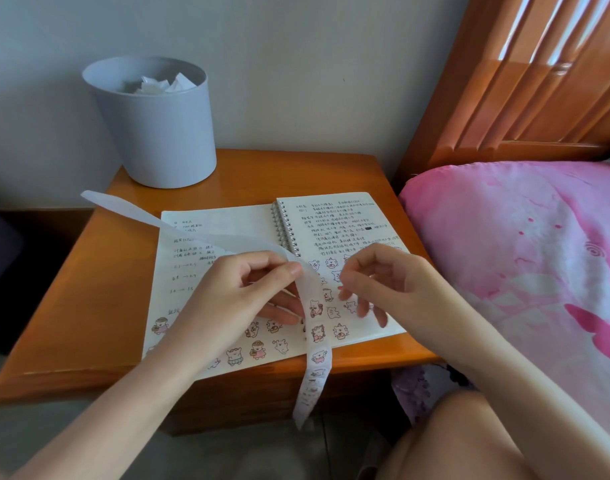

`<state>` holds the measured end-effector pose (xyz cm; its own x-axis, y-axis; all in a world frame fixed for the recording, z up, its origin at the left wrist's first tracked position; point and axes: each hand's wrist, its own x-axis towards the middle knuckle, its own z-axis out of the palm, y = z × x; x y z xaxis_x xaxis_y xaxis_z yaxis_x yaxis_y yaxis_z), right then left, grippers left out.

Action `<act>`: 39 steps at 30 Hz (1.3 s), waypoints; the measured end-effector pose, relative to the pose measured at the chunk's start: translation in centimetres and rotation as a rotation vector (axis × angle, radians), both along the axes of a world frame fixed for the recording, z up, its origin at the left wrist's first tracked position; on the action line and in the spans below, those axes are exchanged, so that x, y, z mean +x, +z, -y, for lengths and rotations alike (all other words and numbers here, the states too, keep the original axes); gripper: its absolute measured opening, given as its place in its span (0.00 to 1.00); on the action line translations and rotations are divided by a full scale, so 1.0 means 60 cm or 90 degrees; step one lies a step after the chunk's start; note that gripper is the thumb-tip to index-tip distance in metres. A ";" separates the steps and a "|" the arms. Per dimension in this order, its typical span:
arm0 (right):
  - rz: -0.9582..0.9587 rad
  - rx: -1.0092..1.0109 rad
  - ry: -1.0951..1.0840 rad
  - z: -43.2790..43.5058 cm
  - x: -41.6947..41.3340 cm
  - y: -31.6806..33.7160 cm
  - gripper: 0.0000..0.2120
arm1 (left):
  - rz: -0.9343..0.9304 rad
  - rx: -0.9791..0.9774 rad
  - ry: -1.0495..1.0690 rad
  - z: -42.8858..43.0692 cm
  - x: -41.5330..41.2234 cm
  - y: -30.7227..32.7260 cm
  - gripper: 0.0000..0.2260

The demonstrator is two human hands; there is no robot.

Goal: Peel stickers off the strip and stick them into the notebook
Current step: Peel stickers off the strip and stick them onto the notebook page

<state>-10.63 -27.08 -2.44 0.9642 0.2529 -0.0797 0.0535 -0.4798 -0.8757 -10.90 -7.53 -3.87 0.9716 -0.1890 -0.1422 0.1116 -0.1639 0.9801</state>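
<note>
At the far left of the tabletop (99,271) stands a grey bin (158,126) with crumpled white paper in it, well clear of the work. The spent, bare end of the strip (192,226) rises from that side and runs right and down over the open spiral notebook (224,220), which lies flat with rows of small animal stickers already on the lower parts of both pages. The left hand (237,292) pinches the strip at its bend, thumb on top and fingers (279,313) closed beneath it; from there the strip's long axis turns nearly straight down, passing over the spine and hanging off the front edge of the tabletop, its unpeeled stickers (315,308) just below the pinch. The right hand (376,275) hovers just right of the strip, over the right page, fingers loosely curled; motion blur makes it hard to tell whether a sticker sits on a fingertip. It is the nearer hand to the next sticker, which lies just left and below its fingertips. Nothing blocks the reach. A pink pillow (525,258) and wooden headboard (525,88) sit farther right.
</note>
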 end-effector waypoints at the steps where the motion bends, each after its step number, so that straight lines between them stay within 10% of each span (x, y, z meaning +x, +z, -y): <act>1: -0.001 0.024 0.013 -0.005 -0.002 0.001 0.05 | 0.003 -0.003 0.001 0.001 -0.001 0.001 0.08; 39: 0.137 -0.057 0.009 -0.013 -0.015 -0.008 0.04 | 0.013 0.035 -0.053 0.013 -0.005 -0.005 0.07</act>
